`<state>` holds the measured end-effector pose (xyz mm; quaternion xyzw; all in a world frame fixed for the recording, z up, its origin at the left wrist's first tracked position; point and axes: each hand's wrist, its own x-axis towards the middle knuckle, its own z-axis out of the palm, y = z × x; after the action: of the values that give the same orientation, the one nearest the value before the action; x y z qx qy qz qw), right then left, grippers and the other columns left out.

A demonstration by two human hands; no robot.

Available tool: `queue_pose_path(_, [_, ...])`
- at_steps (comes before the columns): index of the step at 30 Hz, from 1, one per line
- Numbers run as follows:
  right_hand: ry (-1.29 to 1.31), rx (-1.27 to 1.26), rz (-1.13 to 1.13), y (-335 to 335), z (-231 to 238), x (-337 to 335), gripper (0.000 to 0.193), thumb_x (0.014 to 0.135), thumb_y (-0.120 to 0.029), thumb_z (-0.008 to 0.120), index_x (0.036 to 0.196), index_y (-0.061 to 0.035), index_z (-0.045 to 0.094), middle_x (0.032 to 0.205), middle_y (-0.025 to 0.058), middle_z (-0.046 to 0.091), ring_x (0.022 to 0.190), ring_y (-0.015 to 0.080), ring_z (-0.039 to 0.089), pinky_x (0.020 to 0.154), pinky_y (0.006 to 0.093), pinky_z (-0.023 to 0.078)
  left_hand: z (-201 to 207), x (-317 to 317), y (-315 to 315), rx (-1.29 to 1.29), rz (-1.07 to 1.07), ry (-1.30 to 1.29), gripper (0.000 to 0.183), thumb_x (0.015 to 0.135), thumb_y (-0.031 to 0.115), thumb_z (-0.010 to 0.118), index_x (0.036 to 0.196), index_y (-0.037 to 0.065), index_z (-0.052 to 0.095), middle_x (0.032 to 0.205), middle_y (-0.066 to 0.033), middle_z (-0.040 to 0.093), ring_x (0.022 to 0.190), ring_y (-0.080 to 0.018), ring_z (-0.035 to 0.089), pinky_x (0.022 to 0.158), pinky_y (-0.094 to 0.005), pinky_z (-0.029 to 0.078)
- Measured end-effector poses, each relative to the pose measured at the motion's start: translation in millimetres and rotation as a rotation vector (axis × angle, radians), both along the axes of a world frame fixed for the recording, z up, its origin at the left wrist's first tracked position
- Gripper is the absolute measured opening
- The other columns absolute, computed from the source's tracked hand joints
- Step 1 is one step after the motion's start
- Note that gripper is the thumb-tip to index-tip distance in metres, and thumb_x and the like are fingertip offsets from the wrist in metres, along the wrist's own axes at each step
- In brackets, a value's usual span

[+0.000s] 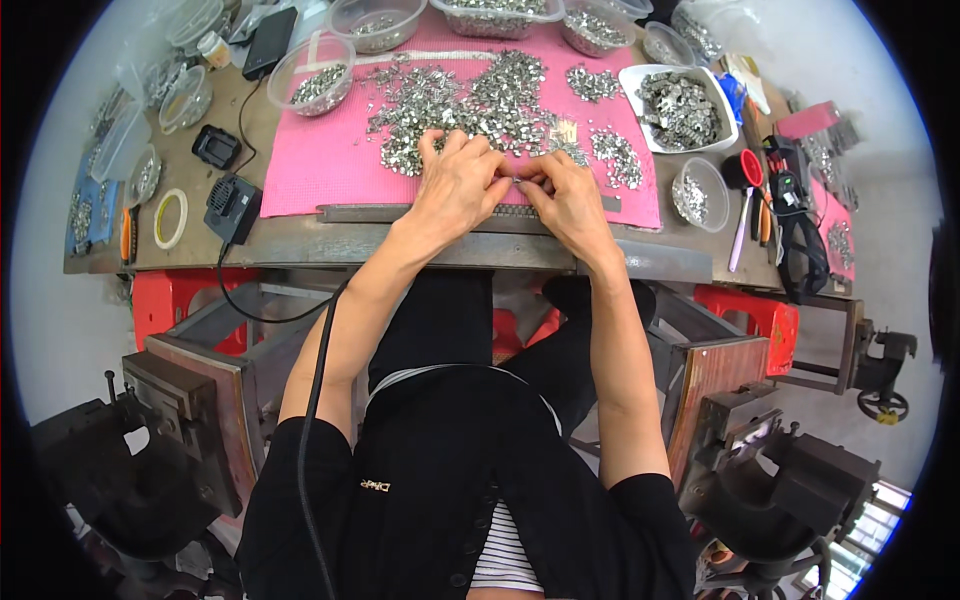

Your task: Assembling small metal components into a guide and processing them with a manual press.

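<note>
My left hand and my right hand meet over the front of a pink mat. Their thumbs and fingertips are pinched together around a tiny metal piece, mostly hidden by the fingers. Just below the hands, a long dark metal bar with a row of small parts or slots lies along the table's front edge; my wrists partly cover it. Beyond the left hand's knuckles spreads a big loose heap of small silvery metal parts. A smaller pile of parts lies beyond the right hand.
Clear plastic tubs of parts line the back. At right stand a white tray of metal pieces, a round tub and hand tools. A tape roll and a black charger lie at left. A black cable hangs across my left arm.
</note>
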<state>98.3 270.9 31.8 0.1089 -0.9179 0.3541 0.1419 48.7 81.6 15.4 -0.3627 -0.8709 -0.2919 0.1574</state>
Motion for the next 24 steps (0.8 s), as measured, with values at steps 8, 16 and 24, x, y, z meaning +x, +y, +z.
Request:
queue_pose_path(8, [0.011,0.0,0.001,-2,-2,-1,0.016,0.083,-0.001,0.074,0.099,0.0002,0.071,0.086,0.0144,0.065,0.075,0.0275,0.067,0.067,0.0373,0.053,1,-4,2,0.005,-0.025,-0.001,0.011,0.085,0.018,0.076,0.093,0.012,0.073,0.087,-0.0004,0.062,0.095,-0.021,0.058,0.105,-0.0527,0.029])
queue_pose_path(16, [-0.002,0.119,-0.063,-10,0,-2,0.011,0.086,-0.011,0.074,0.091,-0.0024,0.069,0.084,0.0118,0.066,0.079,0.0297,0.064,0.074,0.0435,0.046,18,11,-33,0.121,-0.032,0.003,0.009,0.085,0.017,0.076,0.091,0.011,0.072,0.086,0.0005,0.065,0.089,-0.0184,0.061,0.104,-0.0467,0.032])
queue_pose_path(24, [0.033,0.149,-0.101,-26,8,14,0.006,0.086,-0.007,0.069,0.088,-0.0022,0.066,0.083,0.0118,0.063,0.084,0.0323,0.063,0.079,0.044,0.043,3,32,-42,0.15,-0.053,-0.008,0.015,0.082,0.015,0.077,0.094,0.011,0.071,0.093,-0.0023,0.066,0.093,-0.0208,0.061,0.104,-0.0444,0.032])
